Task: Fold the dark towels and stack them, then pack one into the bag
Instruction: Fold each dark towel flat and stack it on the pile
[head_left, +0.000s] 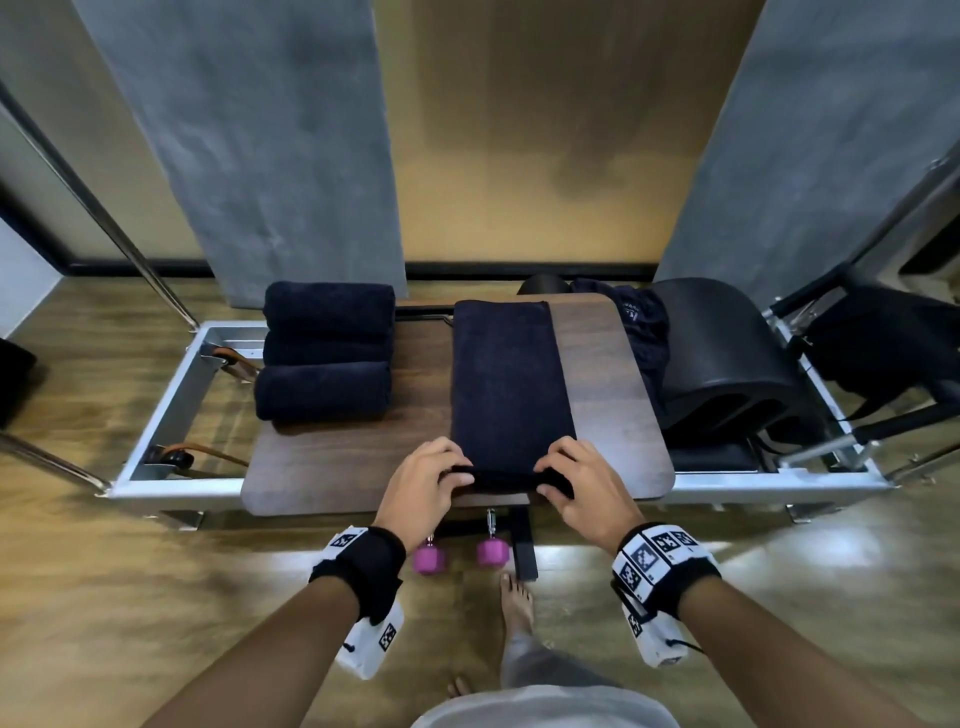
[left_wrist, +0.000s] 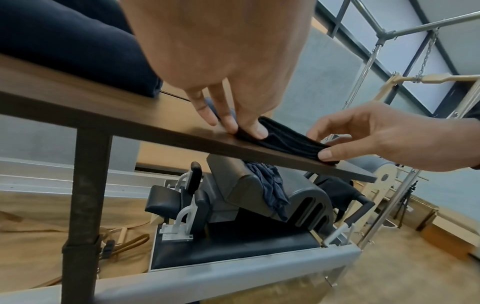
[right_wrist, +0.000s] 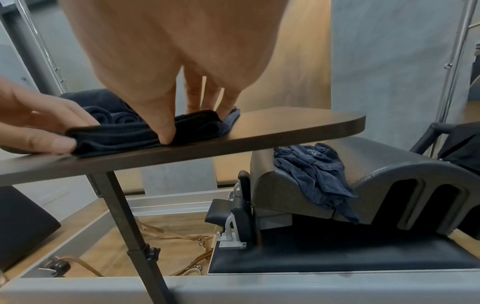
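Note:
A long dark towel (head_left: 511, 374) lies lengthwise on the wooden table (head_left: 608, 384), folded into a narrow strip. Its near end (left_wrist: 288, 142) is bunched up at the table's front edge. My left hand (head_left: 452, 470) pinches the left corner of that end, thumb in front and fingers on top (left_wrist: 255, 128). My right hand (head_left: 558, 475) pinches the right corner (right_wrist: 166, 135) the same way. Three folded dark towels (head_left: 327, 353) sit stacked at the table's left side. A black bag (head_left: 883, 358) hangs on the frame at far right.
The table stands over a metal exercise frame (head_left: 171, 405). A black curved barrel (head_left: 727, 364) with a dark blue garment (head_left: 647, 332) draped on it sits to the right. A pink dumbbell (head_left: 460, 553) and my bare foot (head_left: 517, 603) are on the floor below.

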